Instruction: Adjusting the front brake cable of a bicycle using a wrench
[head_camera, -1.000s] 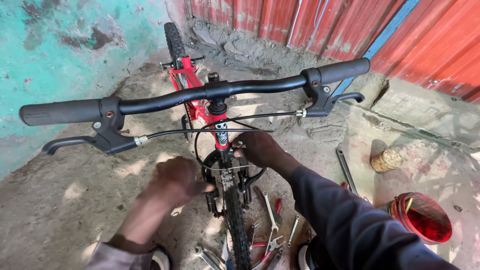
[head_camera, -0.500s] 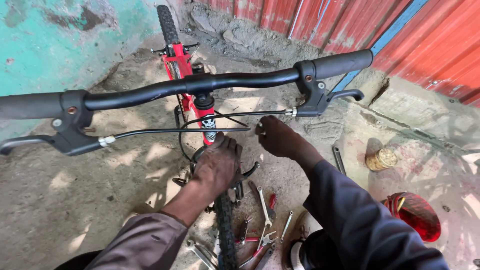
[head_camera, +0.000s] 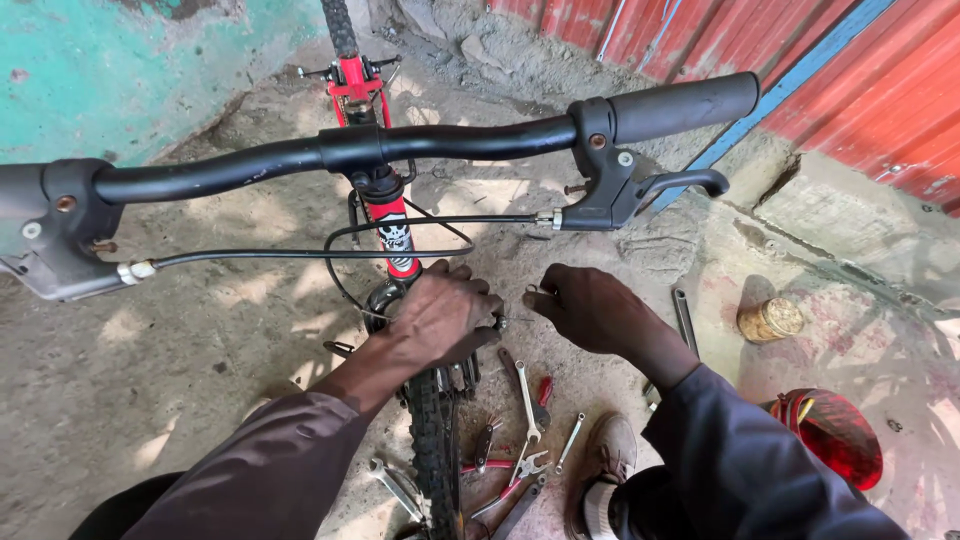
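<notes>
- Since the earlier frame we note that the left hand (head_camera: 440, 318) has settled lower over the front brake area, and the right hand (head_camera: 590, 308) has drawn a little to the right, now apart from the left.
- The left hand is closed around the fork crown and brake (head_camera: 462, 372) just above the front tyre (head_camera: 435, 440), seemingly to steady that part. What the palm covers is hidden from us.
- The right hand is narrowly pinched, thumb and forefinger holding a small metal piece (head_camera: 531, 291) just beside the left hand; we cannot tell its kind.
- The bicycle stands upright, red frame (head_camera: 388, 222) running away from us. The black handlebar (head_camera: 400, 148) crosses the view, the brake lever (head_camera: 640, 195) at its right end, and a black cable (head_camera: 300, 254) loops down toward the brake.
- On the concrete ground (head_camera: 200, 340), right of the tyre, lie spanners (head_camera: 527, 395) and pliers (head_camera: 500, 465) within easy reach.
- The person's shoe (head_camera: 605, 470) rests beside the tools.
- Farther right stand a small tin (head_camera: 770, 320) and a red container (head_camera: 830, 435), well apart from the hands.
- A red corrugated wall (head_camera: 860, 80) bounds the right side; a teal wall (head_camera: 120, 70) stands at the upper left.
</notes>
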